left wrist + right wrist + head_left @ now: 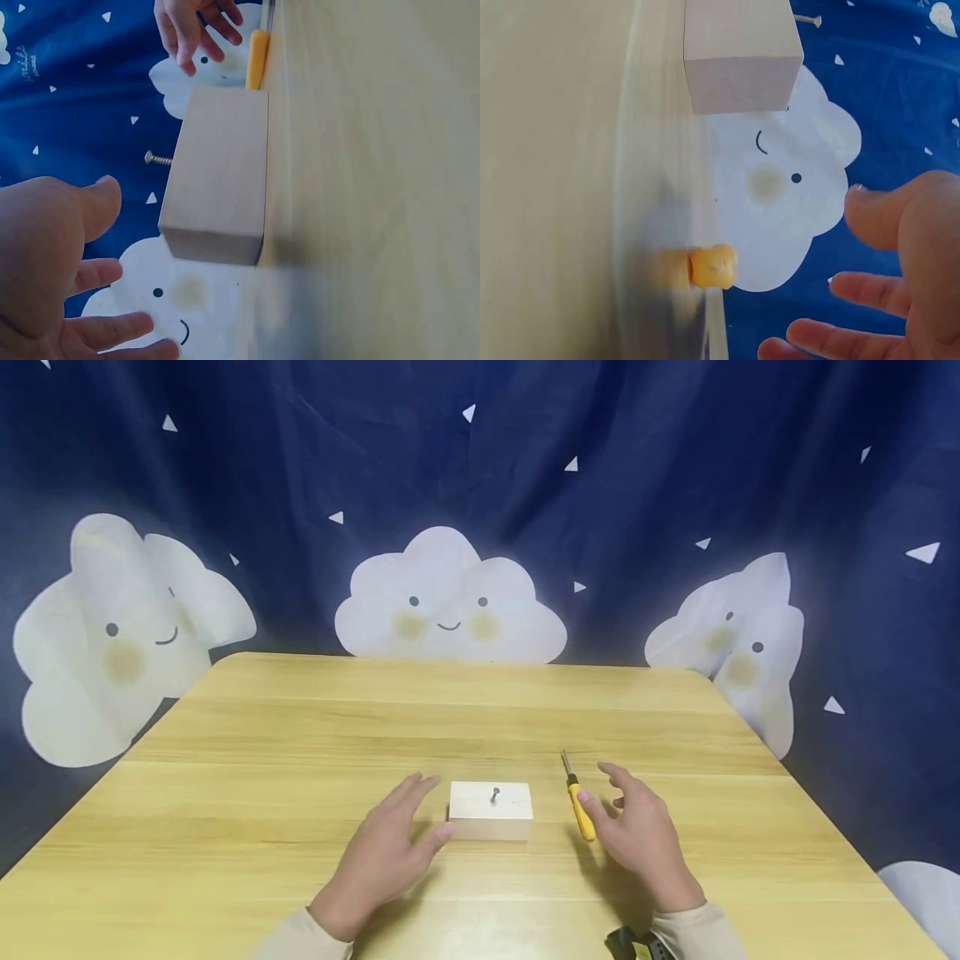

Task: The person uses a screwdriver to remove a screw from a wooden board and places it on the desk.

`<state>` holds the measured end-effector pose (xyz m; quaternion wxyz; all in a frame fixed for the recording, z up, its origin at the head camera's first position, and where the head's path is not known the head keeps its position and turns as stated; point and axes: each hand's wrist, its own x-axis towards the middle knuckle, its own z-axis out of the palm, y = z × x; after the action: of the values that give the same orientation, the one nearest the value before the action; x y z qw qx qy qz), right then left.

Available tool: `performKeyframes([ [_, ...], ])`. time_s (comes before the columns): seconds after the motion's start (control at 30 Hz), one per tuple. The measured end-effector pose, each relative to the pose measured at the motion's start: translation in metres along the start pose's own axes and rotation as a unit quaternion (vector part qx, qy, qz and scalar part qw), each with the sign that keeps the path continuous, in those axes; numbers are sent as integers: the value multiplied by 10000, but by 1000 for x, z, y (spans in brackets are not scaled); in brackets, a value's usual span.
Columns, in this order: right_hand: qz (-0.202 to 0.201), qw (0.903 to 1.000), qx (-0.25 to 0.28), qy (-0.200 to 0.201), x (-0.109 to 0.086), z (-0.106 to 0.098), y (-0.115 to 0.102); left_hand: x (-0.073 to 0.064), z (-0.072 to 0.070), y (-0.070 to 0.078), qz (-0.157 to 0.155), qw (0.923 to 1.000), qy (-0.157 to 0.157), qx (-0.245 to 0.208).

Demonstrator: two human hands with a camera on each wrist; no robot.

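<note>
A pale wooden block (491,825) lies on the table with a screw (495,795) standing up out of its top face. In the left wrist view the threaded shank of the screw (158,159) shows between its head and the wood. Just left of the block is my left hand (386,852), fingers spread and holding nothing. To the block's right a screwdriver (581,812) with a yellow handle lies on the table, its metal shaft pointing away from me. Beside and above that handle my right hand (637,831) hovers with loosely bent fingers and an empty palm.
The light wooden table (300,735) has rounded far corners. Behind it hangs a dark blue curtain (405,452) printed with white clouds and triangles. A dark strap with a small device (637,943) sits by my right sleeve.
</note>
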<state>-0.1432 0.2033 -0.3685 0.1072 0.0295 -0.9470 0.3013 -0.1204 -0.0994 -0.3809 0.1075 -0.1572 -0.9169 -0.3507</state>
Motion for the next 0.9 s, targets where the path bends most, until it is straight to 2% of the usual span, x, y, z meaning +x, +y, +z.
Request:
performKeyframes([
  [0.13, 231, 9996, 123, -95, 2, 3, -1, 4, 7, 7, -19, 9996, 50, -268],
  [0.27, 307, 9992, 211, -165, 2, 6, -4, 6, 14, 13, -10, 9996, -19, -276],
  [0.63, 77, 9984, 412, -371, -2, 14, -3, 7, 23, 11, 277, 9990, -145, -321],
  [0.9, -89, 9989, 154, -434, -2, 14, 1, 12, 25, 6, 498, 9987, -56, -83],
])
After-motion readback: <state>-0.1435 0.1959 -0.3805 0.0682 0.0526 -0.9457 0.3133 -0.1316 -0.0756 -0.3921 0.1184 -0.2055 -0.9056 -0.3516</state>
